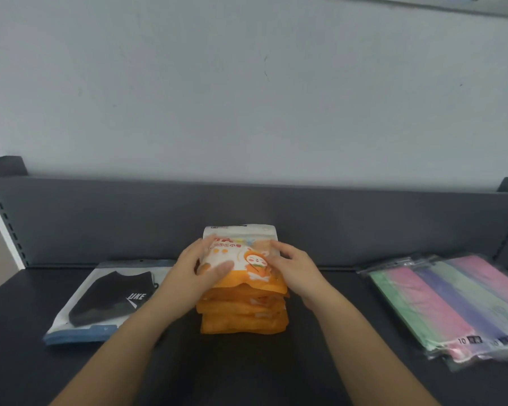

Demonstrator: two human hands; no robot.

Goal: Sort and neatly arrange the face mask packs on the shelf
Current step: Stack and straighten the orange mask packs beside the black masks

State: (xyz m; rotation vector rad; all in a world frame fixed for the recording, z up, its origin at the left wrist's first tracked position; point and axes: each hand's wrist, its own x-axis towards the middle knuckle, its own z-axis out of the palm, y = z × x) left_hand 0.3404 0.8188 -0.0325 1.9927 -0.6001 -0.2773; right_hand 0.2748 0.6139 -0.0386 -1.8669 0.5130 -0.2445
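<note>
A stack of several orange face mask packs (244, 317) stands in the middle of the dark shelf (247, 370). The top orange pack (247, 260), white with a cartoon figure, lies on it. My left hand (197, 271) grips this top pack's left edge, thumb on its face. My right hand (294, 266) holds its right edge, fingers on top. To the left lies a pile of clear packs with a black mask (106, 300). At the right, pastel striped mask packs (452, 303) lie fanned and overlapping.
The shelf's dark back panel (364, 224) rises right behind the orange stack. A slotted upright post (3, 218) stands at the far left. A grey wall (247, 98) is above.
</note>
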